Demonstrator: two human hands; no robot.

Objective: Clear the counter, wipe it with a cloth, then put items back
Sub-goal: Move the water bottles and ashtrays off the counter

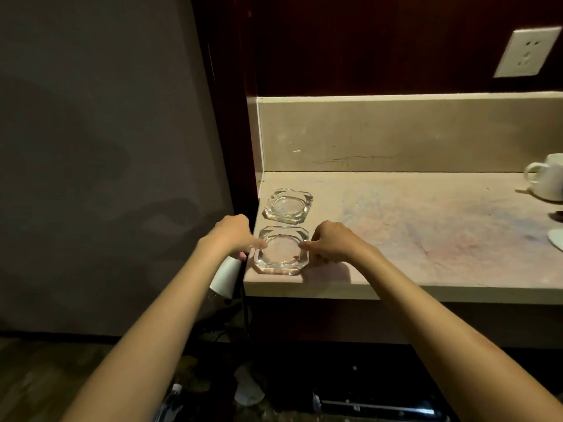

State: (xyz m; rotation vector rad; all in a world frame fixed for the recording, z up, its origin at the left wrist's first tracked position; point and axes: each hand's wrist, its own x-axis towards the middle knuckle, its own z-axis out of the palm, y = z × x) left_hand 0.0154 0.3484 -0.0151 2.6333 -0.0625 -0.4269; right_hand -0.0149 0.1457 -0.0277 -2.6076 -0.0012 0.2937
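Both hands' grip — near glass ashtray point(281, 250), holding nothing visible.

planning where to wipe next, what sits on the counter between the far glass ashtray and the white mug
Nothing: in the head view the counter is bare, only smeared and streaked, from the far glass ashtray across to the white mug.

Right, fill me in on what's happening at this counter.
A person has both hands on a glass ashtray at the counter's front left corner, left hand and right hand gripping opposite sides. A second glass ashtray sits just behind it. A white mug stands far right.
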